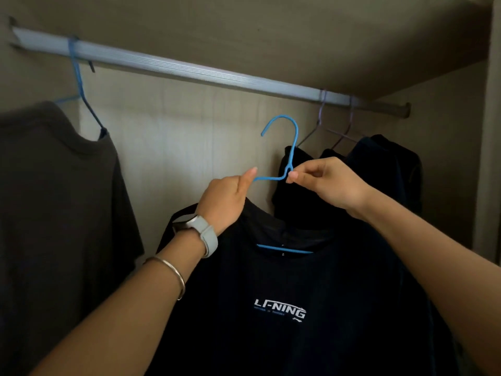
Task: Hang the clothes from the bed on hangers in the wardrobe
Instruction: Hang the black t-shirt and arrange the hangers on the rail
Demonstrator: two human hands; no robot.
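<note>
Two hands hold a navy T-shirt (284, 289) on a blue hanger (294, 139) inside the wardrobe, its hook upright just below the middle of the rail (189, 71). The left hand (225, 199) curls round the hanger's left shoulder wire; the right hand (328, 183), nearer the hook, pinches the neck. The hanger's long axis runs roughly along the rail, so the hook likely needs lifting and turning to catch between a grey T-shirt (59, 185) near the left end and dark garments (385, 164) at the right end.
</note>
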